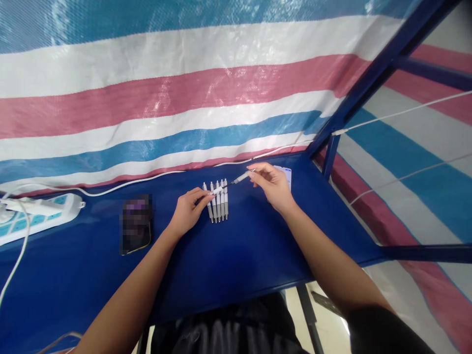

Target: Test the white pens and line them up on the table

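Observation:
Over the blue table, both my hands hold a pen that is pulled apart, with its dark refill [229, 185] showing between the two halves. My left hand [190, 209] pinches the white upper barrel [218, 190]. Between the thumb and fingers of my right hand [273, 186] is the grey grip section [242, 177], tilted up to the right. Several white and grey click pens [222, 209] lie side by side just below the barrel, tips toward me. My left fingertips partly cover the leftmost pens.
A phone [136, 226], partly pixelated, lies left of my left hand. A white power strip [47, 214] with plugged cables sits farther left. Behind my right hand is a pale flat item [286, 173], partly hidden. Striped sheeting hangs behind the table [236, 260]; a blue frame post [339, 113] stands right.

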Available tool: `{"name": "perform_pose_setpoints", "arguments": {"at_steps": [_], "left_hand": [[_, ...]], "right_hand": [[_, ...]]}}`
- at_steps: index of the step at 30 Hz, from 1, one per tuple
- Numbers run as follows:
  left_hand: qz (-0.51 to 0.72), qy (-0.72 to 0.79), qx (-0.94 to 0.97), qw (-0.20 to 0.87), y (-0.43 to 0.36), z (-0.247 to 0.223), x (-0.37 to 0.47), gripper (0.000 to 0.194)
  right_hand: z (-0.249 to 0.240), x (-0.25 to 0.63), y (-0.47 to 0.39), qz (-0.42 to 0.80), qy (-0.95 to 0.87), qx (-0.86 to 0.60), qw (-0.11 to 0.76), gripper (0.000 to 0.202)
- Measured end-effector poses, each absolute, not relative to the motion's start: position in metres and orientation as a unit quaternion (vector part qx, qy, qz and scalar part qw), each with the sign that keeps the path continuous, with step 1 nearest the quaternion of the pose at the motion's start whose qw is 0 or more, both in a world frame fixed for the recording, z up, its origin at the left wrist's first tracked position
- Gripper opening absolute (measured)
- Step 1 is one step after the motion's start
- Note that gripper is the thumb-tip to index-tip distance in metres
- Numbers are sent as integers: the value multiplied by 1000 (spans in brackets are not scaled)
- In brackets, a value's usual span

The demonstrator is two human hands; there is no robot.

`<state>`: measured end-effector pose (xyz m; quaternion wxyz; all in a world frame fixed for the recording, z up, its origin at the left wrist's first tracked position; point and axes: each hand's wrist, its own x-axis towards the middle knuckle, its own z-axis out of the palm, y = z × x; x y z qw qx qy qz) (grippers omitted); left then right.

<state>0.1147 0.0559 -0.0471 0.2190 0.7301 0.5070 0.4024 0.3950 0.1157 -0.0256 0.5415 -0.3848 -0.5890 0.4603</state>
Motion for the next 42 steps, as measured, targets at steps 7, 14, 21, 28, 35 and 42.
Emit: {"name": "perform_pose_setpoints", "arguments": {"at_steps": [7,14,21,28,35,42], "left_hand": [[377,484,734,292,56,-40,116,34],[353,494,726,324,50,-34,125,45],[370,481,739,293,50,-33,121,42],[372,491,744,260,54,-43,118,41],[361,488,755,247,54,-45,115,43],[347,494,763,231,52,-41,114,38]], "right_hand": [[-24,393,113,525,-571,-353,523,36],[-23,391,110,561,-601,-335,460,37],[-8,405,105,465,-718,-406,322,58],[-7,408,104,460,-777,-334,270,38],[-8,407,103,463,-763,-379,244,38],[-6,408,103,424,-772,-419,220,44]]}}
